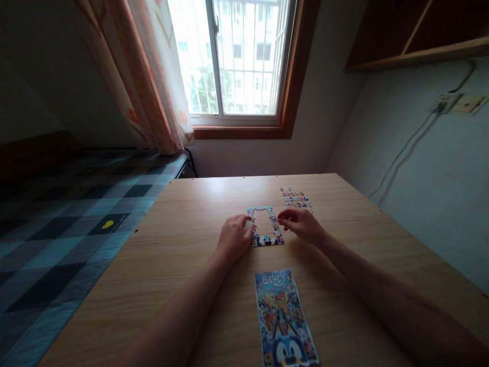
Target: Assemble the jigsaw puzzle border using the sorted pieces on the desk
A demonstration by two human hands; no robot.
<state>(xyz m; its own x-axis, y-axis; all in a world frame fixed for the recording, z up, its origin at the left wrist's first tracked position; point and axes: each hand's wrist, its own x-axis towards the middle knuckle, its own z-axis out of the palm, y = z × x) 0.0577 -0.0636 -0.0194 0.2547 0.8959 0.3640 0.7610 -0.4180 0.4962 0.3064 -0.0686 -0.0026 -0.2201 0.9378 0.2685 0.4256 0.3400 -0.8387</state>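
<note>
A jigsaw puzzle [267,240] lies on the table with its border joined into an upright rectangle and bare wood inside it. My left hand [234,235] rests flat beside the left border, its fingertips touching the edge pieces. Just off the right border is my right hand [301,224], thumb and fingers pinched together. Whatever sits in that pinch is too small to make out. Beyond the right hand, loose jigsaw pieces [296,199] are laid out in rough rows. Nearer to me lies a picture sheet [284,316] with "Bluey" printed at its top.
The wooden table [198,204] reaches toward a barred window [250,56] with a curtain [153,86] at its left. A bed with a checked cover [76,214] stands along the left side. On the right wall, a cable hangs from a socket [445,104] below a shelf [420,53].
</note>
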